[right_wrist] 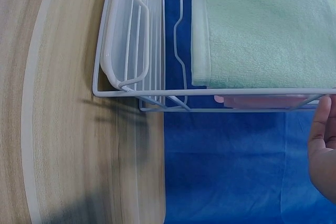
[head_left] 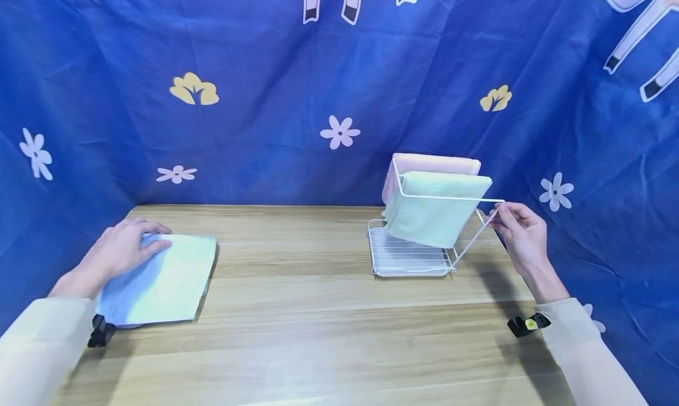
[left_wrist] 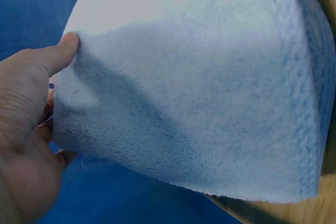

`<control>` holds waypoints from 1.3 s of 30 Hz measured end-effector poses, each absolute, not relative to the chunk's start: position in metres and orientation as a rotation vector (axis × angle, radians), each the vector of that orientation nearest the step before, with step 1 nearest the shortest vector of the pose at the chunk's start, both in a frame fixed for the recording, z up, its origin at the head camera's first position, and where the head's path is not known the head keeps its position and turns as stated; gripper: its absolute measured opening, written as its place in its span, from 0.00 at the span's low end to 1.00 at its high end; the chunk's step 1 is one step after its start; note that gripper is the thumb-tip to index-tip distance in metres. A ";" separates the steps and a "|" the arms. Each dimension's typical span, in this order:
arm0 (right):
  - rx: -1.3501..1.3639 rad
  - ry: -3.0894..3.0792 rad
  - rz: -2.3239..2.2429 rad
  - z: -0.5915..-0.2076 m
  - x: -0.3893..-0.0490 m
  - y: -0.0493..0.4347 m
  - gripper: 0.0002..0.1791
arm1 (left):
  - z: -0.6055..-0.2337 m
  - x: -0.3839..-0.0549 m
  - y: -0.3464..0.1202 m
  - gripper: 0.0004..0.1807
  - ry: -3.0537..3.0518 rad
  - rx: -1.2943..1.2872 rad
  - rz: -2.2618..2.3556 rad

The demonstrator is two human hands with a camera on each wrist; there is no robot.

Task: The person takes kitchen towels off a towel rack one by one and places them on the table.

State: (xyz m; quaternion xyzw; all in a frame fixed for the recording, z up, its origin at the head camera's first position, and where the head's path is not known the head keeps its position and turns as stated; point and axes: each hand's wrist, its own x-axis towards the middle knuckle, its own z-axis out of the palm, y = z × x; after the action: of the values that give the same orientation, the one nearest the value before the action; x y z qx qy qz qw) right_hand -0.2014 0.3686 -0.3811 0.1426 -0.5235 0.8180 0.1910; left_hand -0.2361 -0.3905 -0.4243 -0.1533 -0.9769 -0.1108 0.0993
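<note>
On the left of the table, my left hand (head_left: 119,247) holds the edge of a folded light-blue towel (head_left: 170,282). In the left wrist view its thumb lies on the towel's top side and the other fingers go behind it. At the right, my right hand (head_left: 522,235) pinches the upper corner of a white wire rack (head_left: 456,198). A folded pale green towel (head_left: 437,211) hangs over a rack bar in front, and a pink towel (head_left: 437,163) hangs behind it. The right wrist view shows the fingertips at the rack's bar, partly cut off by the frame.
The rack's base holds a shallow white tray (head_left: 408,256) under wire slats. Both stand on a wood-grain table (head_left: 297,329). A blue patterned cloth (head_left: 265,129) hangs behind the table and along both sides.
</note>
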 end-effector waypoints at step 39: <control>0.423 -1.471 2.285 -0.383 -0.202 0.370 0.10 | -0.363 -0.230 -0.164 0.11 -2.464 -0.812 -0.924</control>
State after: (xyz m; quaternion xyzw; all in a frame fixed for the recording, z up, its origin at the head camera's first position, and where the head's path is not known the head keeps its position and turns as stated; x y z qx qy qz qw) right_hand -0.2017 0.3699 -0.3826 0.1510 -0.5247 0.8149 0.1942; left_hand -0.2299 -0.1636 -0.3634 -0.2893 -0.8779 -0.3293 0.1927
